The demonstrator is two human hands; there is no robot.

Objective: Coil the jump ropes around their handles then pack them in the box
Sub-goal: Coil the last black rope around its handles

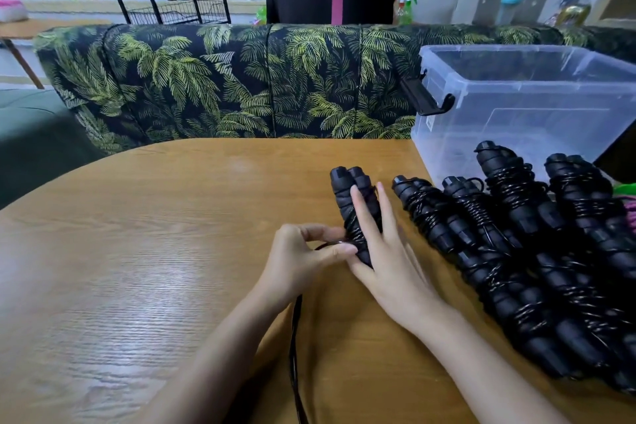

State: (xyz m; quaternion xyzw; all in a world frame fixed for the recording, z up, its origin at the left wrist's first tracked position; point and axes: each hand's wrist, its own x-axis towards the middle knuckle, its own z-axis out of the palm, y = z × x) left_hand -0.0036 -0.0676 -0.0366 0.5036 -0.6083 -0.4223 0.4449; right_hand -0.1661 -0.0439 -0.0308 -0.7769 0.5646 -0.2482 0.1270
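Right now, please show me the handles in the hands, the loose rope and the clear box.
handles (345, 190): head view, upper foam grip.
loose rope (295, 337): head view, stretch running toward the bottom edge.
clear box (499, 127): head view, front wall.

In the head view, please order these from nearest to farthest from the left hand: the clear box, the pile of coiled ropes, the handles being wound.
1. Handles being wound, right beside the left hand.
2. Pile of coiled ropes, farther to the right.
3. Clear box, far right, behind the pile.
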